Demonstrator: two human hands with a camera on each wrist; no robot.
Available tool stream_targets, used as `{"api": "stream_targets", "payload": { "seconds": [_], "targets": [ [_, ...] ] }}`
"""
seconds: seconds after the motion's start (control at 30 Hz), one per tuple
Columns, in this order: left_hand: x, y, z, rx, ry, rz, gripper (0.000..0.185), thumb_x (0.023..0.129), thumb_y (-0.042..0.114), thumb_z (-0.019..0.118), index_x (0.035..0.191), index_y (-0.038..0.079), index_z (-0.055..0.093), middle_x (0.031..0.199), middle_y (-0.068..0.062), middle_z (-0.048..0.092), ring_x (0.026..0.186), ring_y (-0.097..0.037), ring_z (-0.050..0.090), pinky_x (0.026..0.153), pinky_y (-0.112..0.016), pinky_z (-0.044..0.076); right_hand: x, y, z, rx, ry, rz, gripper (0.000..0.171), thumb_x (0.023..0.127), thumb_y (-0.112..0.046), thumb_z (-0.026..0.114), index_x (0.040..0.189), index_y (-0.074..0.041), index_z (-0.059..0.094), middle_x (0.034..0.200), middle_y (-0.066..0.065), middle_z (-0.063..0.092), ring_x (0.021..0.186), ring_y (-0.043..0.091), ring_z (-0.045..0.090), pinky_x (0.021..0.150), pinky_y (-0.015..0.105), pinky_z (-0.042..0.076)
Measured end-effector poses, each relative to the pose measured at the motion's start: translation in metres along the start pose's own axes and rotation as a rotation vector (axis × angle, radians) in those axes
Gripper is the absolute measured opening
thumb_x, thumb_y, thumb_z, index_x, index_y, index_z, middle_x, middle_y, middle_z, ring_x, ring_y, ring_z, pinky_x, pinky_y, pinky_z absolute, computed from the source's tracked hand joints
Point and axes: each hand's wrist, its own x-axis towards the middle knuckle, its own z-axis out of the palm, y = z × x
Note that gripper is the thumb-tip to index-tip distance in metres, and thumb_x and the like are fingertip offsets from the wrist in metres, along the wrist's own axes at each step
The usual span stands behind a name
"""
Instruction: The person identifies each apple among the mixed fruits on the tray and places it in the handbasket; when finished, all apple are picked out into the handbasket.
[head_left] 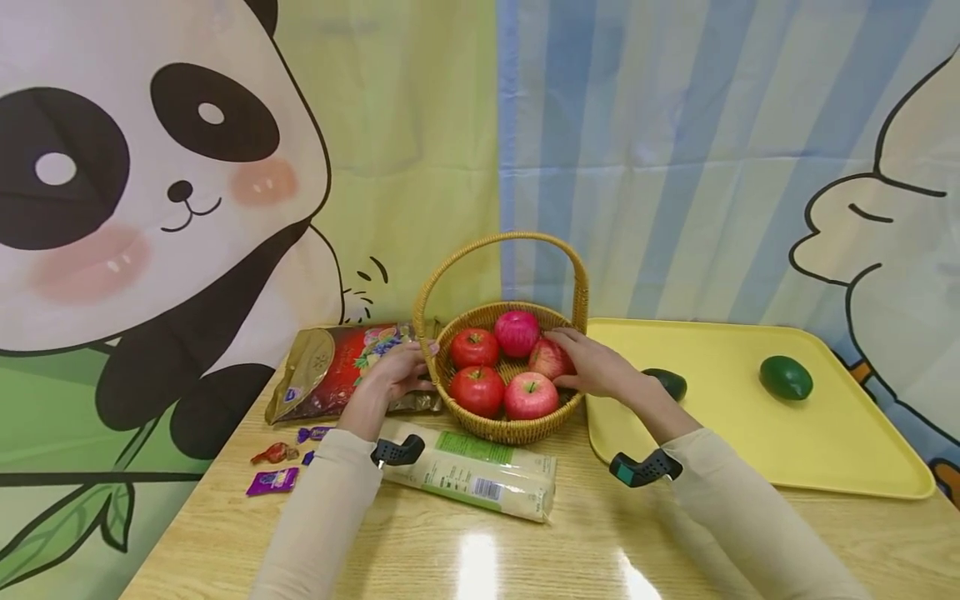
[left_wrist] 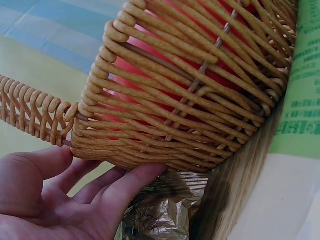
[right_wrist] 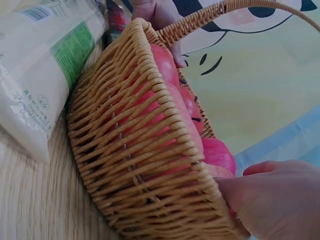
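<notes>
Resting on the wooden table [head_left: 675, 542], the wicker basket [head_left: 510, 421] of red apples [head_left: 477, 389] sits between both hands: left hand [head_left: 396, 377] spread against its outer wall, right hand [head_left: 592, 362] curling over the rim (fingers touching an apple).

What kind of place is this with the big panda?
Probably a staged play or demo corner: a cartoon panda backdrop cloth, a glossy wooden table, and a woven wicker basket of red apples.

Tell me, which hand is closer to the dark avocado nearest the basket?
Right. The right hand rests on the basket rim just beside that avocado; the left hand is across the basket, on its far side.
</notes>
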Motion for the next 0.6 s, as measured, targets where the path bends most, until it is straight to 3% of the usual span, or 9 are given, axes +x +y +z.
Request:
{"api": "stream_targets", "payload": {
  "seconds": [0.2,0.43,0.53,0.6],
  "targets": [
    [0.003,0.0,0.004,0.031,0.031,-0.003,0.05,0.104,0.021,0.044,0.148,-0.001,0.033,0.147,-0.027,0.041,0.136,-0.039,0.042,0.096,-0.049,0.052,-0.022,0.001,-0.018,-0.01,0.026,-0.008,0.071,0.085,-0.026,0.076,0.144,-0.004,0.043,0.145,0.02,0.044,0.126,0.04,0.052,0.1,0.054,0.047],
    [0.002,-0.002,0.007,0.061,0.092,-0.008,0.049,0.103,0.023,0.048,0.147,0.003,0.039,0.143,-0.025,0.048,0.127,-0.036,0.054,0.081,-0.04,0.059,-0.053,-0.004,-0.044,-0.089,0.1,-0.095,0.065,0.083,-0.023,0.077,0.139,-0.005,0.05,0.142,0.017,0.05,0.121,0.037,0.057,0.091,0.051,0.053],
    [-0.005,-0.001,0.009,0.138,0.18,0.032,0.046,0.101,0.024,0.053,0.141,0.002,0.048,0.136,-0.026,0.054,0.114,-0.033,0.063,0.08,-0.039,0.06,-0.063,-0.007,-0.052,-0.131,0.109,-0.117,0.062,0.083,-0.024,0.077,0.137,-0.005,0.053,0.141,0.017,0.051,0.12,0.037,0.058,0.09,0.05,0.053],
    [-0.011,-0.002,0.011,0.247,0.242,0.091,0.043,0.1,0.024,0.054,0.136,0.0,0.054,0.13,-0.027,0.058,0.105,-0.033,0.067,0.08,-0.038,0.06,-0.069,-0.01,-0.056,-0.156,0.115,-0.135,0.061,0.084,-0.026,0.076,0.136,-0.005,0.054,0.141,0.017,0.052,0.118,0.037,0.059,0.089,0.049,0.054]
  ]
}}
